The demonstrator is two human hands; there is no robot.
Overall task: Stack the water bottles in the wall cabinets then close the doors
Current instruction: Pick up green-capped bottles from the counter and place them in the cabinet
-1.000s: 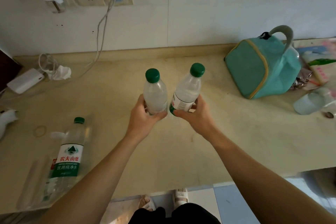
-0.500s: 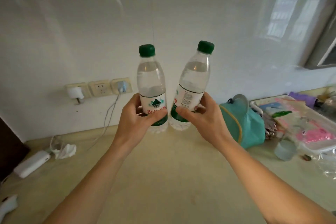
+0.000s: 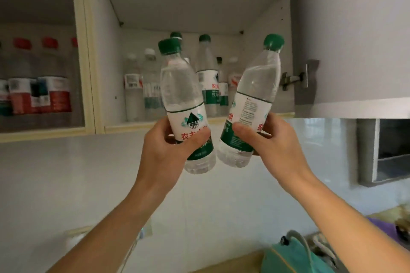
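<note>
Both arms reach up and forward, each hand wrapped around the lower part of a water bottle. The left hand [image 3: 165, 150] grips the left bottle [image 3: 184, 104] near its label, fingers curled round the front; this bottle stands almost upright, green cap at the top. The right hand [image 3: 269, 142] grips the right bottle [image 3: 250, 104] the same way — this one leans to the right, so the two caps sit well apart while the bottoms nearly touch. Both are held in front of the open wall cabinet [image 3: 97, 73], just below the front edge of its bottom shelf. More bottles [image 3: 208, 77] stand at the back of that shelf (some with white caps). The cabinet door [image 3: 355, 33] hangs open on the right. A teal bag [image 3: 295, 259] sits on the surface below.
</note>
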